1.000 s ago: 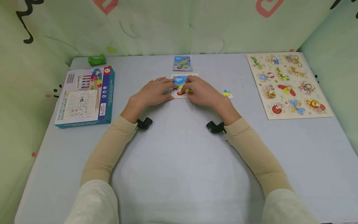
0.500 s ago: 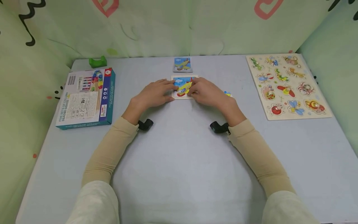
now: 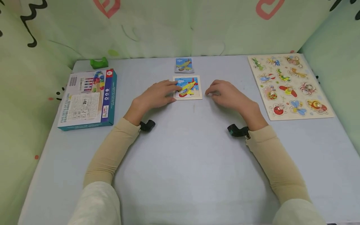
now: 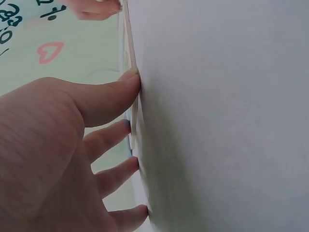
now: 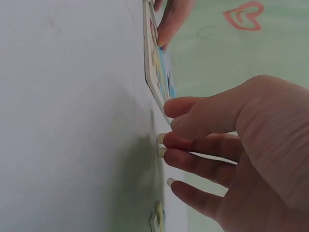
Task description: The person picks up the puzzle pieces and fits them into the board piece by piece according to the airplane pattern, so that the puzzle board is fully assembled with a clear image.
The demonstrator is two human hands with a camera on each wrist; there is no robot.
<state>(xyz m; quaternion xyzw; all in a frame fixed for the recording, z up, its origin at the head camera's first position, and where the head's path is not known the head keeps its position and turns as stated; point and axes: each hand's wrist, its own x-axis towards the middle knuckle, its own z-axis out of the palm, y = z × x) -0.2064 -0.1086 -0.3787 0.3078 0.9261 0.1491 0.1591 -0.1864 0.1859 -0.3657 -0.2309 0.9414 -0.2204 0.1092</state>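
A small wooden jigsaw puzzle [image 3: 187, 88] with a yellow airplane picture lies flat at the middle back of the table. My left hand [image 3: 158, 93] rests at its left edge: the index finger is on the picture and the thumb [image 4: 128, 87] touches the board's edge. To the right of the board is my right hand [image 3: 227, 94], its fingers loosely bent with nothing between them. In the right wrist view its fingertips [image 5: 166, 140] are near the table surface. A loose puzzle piece [image 5: 158, 220] lies below those fingers there; in the head view the hand hides it.
A similar airplane picture [image 3: 184, 65] lies behind the puzzle. At the left are a boxed toy set [image 3: 84, 101] and a green plastic piece [image 3: 99, 63]. A wooden insect peg board [image 3: 287, 87] lies at the right. Cloth walls surround the table's back and sides.
My right hand has let go of a puzzle piece, now in the board with the airplane's body and red tail, and has moved right toward the loose piece. The left hand stays on the board.
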